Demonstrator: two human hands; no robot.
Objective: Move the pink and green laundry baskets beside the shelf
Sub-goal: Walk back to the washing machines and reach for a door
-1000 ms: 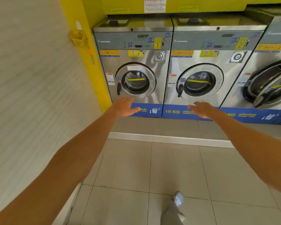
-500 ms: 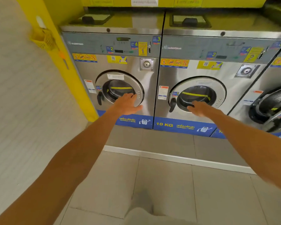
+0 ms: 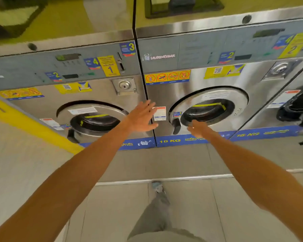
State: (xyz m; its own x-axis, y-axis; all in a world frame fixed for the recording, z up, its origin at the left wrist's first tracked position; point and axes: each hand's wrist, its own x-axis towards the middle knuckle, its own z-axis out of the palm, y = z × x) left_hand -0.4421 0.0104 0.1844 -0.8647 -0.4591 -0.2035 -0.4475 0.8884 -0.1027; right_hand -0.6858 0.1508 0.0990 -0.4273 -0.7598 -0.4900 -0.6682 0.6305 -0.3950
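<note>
- Before a row of steel front-loading washers, both bare arms reach forward over the tiled floor (image 3: 122,206), neither hand holding anything.
- Left hand (image 3: 141,116) is spread flat with fingers apart, empty, raised in front of the seam between the left washer (image 3: 42,105) and the middle washer (image 3: 252,81); whether it touches the metal cannot be told.
- Right hand (image 3: 197,128) is loosely open and empty, fingers pointing toward the lower left rim of the middle washer's round door (image 3: 208,109), just beside its dark door handle (image 3: 176,126); contact cannot be told.
- Left washer's door (image 3: 93,119) is closed, with its own handle at the lower left of the rim.
- At the right edge of the view a third machine (image 3: 297,109) shows dark, blurred parts at its front.
- A blue strip (image 3: 171,140) reading "10 KG" runs along the base of the middle washer.
- One grey trouser leg (image 3: 156,217) and a shoe (image 3: 157,186) stand near the raised step in front of the machines.
- Neither the pink nor the green laundry basket shows anywhere, nor does the shelf.
</note>
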